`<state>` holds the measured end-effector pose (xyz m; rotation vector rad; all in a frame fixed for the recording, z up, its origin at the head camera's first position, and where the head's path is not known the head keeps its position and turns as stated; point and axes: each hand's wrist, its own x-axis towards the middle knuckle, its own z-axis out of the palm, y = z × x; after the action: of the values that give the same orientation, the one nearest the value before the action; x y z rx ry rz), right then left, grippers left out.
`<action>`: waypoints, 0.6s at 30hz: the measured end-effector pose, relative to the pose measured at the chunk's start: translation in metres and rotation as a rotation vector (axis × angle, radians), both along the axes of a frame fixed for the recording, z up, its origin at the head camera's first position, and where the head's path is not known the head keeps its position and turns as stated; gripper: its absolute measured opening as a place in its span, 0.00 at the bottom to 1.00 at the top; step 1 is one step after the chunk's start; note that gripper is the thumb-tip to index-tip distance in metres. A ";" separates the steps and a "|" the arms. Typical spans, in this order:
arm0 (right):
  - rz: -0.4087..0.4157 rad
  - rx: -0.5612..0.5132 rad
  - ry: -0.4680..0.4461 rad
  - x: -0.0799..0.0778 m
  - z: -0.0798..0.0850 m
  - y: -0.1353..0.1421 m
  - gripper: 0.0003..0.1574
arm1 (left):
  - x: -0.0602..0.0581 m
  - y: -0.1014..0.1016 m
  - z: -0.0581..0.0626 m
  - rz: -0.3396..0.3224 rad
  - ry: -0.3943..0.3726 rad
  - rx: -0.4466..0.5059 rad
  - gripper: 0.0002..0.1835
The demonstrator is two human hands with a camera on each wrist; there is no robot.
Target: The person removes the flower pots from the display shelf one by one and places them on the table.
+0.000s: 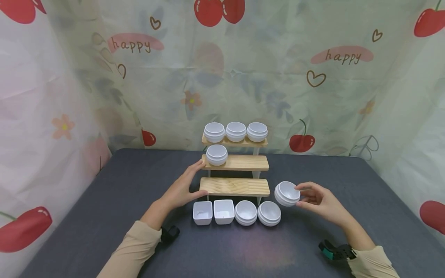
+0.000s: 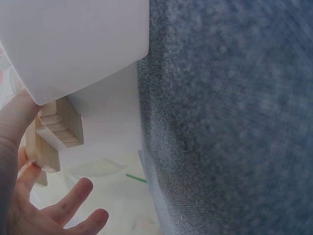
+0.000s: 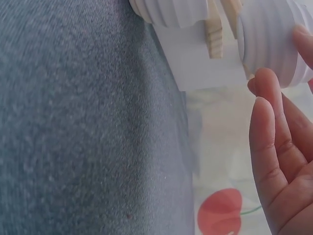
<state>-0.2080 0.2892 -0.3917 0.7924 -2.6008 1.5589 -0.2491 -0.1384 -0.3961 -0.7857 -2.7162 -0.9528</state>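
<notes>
A round white ribbed bowl [image 1: 287,194] is pinched by its right side between the thumb and fingers of my right hand [image 1: 320,201]. It is held up off the table, tilted, just right of a three-tier wooden stand [image 1: 234,187]. My left hand [image 1: 182,188] touches the left ends of the stand's lower two shelves, fingers spread. Three round bowls [image 1: 235,132] line the top shelf, and one round bowl [image 1: 216,155] sits at the left of the middle shelf. The lowest shelf is bare.
In front of the stand, two square white bowls [image 1: 224,212] and two round bowls [image 1: 246,213] stand in a row on the dark grey tabletop [image 1: 243,251]. A printed curtain [image 1: 236,85] hangs behind the table. A thin cable [image 1: 365,146] shows at the back right.
</notes>
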 end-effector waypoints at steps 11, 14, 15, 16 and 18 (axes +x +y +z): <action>0.065 -0.029 -0.018 0.000 -0.005 0.009 0.24 | 0.000 0.000 0.000 0.004 -0.009 -0.008 0.47; 0.071 -0.029 -0.024 0.000 -0.006 0.011 0.24 | 0.000 0.000 -0.001 0.003 -0.008 -0.008 0.47; 0.073 -0.030 -0.025 0.000 -0.006 0.012 0.24 | -0.001 -0.001 -0.001 0.003 -0.009 -0.007 0.47; 0.076 -0.032 -0.028 0.000 -0.007 0.013 0.24 | -0.001 -0.001 0.000 0.002 -0.010 -0.006 0.47; 0.082 -0.036 -0.031 -0.001 -0.008 0.015 0.24 | 0.000 -0.001 0.000 0.001 -0.009 -0.005 0.47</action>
<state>-0.2085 0.3038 -0.3993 0.8903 -2.5847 1.6472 -0.2495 -0.1392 -0.3964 -0.7827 -2.7277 -0.9526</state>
